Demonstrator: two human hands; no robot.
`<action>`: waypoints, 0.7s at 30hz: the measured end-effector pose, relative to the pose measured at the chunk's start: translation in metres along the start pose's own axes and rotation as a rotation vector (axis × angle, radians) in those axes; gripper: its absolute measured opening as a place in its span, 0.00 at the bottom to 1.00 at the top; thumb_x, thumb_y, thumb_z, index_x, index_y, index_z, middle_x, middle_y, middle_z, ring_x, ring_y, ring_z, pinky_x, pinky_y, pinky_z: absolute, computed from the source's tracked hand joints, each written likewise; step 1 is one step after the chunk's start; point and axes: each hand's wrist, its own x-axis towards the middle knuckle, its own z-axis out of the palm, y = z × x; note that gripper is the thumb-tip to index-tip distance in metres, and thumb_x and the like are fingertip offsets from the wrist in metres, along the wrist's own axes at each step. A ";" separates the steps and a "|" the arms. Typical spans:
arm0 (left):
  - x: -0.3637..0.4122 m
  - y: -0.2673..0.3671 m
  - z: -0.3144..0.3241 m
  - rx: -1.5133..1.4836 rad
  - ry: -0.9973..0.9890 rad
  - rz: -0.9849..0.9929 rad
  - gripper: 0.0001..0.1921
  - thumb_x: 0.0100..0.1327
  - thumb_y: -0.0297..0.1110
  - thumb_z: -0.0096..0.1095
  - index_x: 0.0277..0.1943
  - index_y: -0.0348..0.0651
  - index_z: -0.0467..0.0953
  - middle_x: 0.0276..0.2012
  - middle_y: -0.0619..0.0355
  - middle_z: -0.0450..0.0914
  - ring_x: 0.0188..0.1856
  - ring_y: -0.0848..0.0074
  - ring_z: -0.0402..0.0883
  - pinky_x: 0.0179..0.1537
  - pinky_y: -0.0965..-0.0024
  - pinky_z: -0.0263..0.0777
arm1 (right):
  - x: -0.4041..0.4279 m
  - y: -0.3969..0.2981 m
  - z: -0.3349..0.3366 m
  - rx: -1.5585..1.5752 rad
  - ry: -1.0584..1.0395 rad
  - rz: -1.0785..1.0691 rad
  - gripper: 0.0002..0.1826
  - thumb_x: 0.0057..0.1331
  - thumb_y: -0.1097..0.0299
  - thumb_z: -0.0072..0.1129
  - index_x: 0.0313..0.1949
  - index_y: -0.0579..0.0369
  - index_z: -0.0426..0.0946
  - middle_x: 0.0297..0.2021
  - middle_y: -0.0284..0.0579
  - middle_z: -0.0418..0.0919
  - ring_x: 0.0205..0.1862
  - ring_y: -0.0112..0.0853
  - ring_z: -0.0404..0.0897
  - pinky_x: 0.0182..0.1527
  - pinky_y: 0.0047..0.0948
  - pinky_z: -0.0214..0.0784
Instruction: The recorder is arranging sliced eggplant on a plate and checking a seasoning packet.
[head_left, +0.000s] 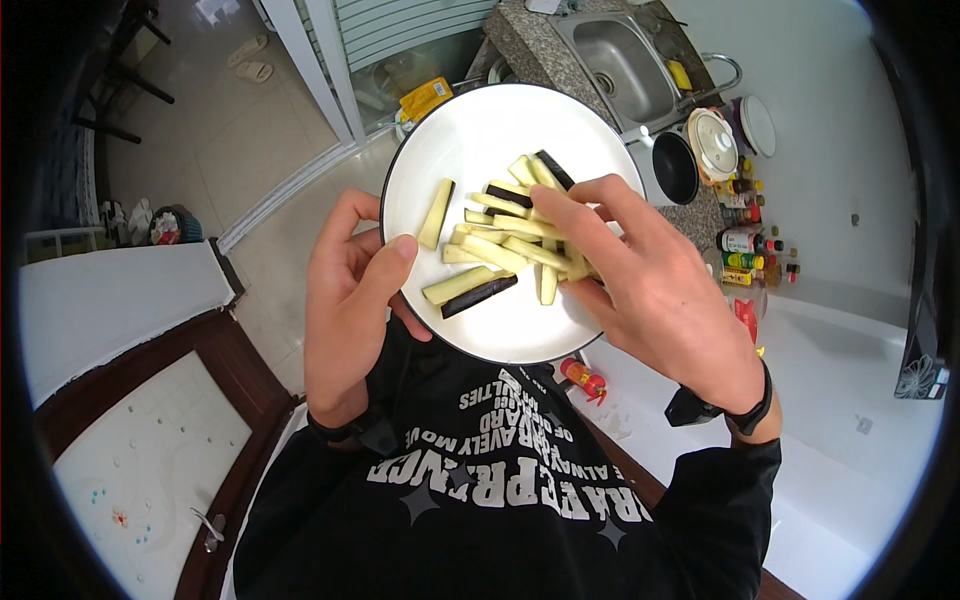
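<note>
A round white plate with a dark rim is held up in front of my chest. My left hand grips its left edge, thumb on top and fingers beneath. Cut eggplant strips, pale with dark purple skin, lie heaped on the middle and right of the plate. One strip rests apart near my left thumb. From the right, my right hand reaches over the plate, its fingers curled down around strips at the right side of the heap. Its fingertips partly hide those strips.
Beyond the plate, a granite counter carries a steel sink. A black pan, a lidded pot and several bottles stand along the right wall. A fire extinguisher is low behind the plate. A door is at left.
</note>
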 end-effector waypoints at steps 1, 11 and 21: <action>0.001 -0.001 0.001 0.006 -0.010 0.005 0.10 0.69 0.30 0.52 0.47 0.35 0.63 0.32 0.49 0.82 0.22 0.78 0.81 0.16 0.81 0.73 | -0.001 0.001 0.001 0.024 -0.014 -0.008 0.36 0.48 0.81 0.69 0.59 0.52 0.71 0.43 0.47 0.75 0.40 0.42 0.79 0.41 0.36 0.76; -0.005 -0.002 0.011 0.029 0.014 -0.027 0.10 0.69 0.30 0.52 0.48 0.36 0.63 0.33 0.49 0.82 0.24 0.78 0.81 0.16 0.80 0.73 | 0.003 -0.003 -0.019 0.060 0.084 -0.064 0.36 0.49 0.60 0.74 0.58 0.54 0.73 0.49 0.53 0.76 0.45 0.47 0.79 0.46 0.40 0.73; -0.005 -0.004 0.015 0.023 -0.025 -0.023 0.09 0.69 0.28 0.52 0.48 0.36 0.63 0.33 0.49 0.82 0.23 0.79 0.80 0.16 0.81 0.72 | 0.002 -0.015 0.026 -0.002 0.164 -0.119 0.27 0.49 0.74 0.67 0.51 0.62 0.73 0.40 0.50 0.71 0.39 0.44 0.73 0.36 0.36 0.74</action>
